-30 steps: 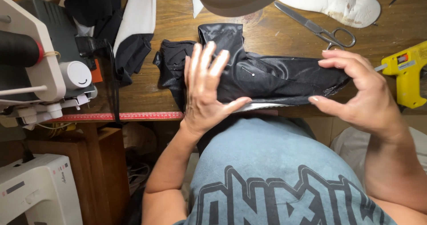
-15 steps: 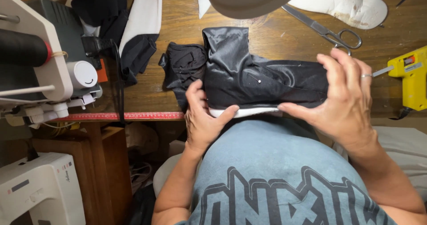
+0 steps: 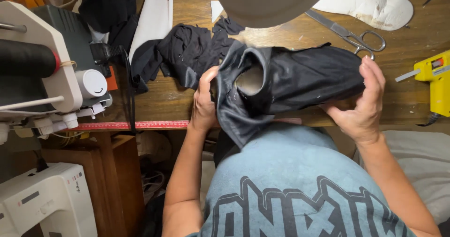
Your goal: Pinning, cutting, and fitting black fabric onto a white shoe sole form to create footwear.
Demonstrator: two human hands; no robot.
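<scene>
Mid-frame, held up over the wooden table (image 3: 187,103) edge: a black shiny fabric boot-shaped piece (image 3: 290,80), its opening facing the camera. Left hand (image 3: 204,103) clenched round the open end, fingers hidden inside the cloth. Right hand (image 3: 363,103) cupping the far end, fingers curled over the top. Steel scissors (image 3: 358,37) upper right, yellow glue gun (image 3: 433,80) at right edge.

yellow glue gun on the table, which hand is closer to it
Right. The right hand, gripping one end of the black fabric-covered piece, sits just beside the yellow glue gun. The left hand holds the opposite end, much farther away.
</scene>
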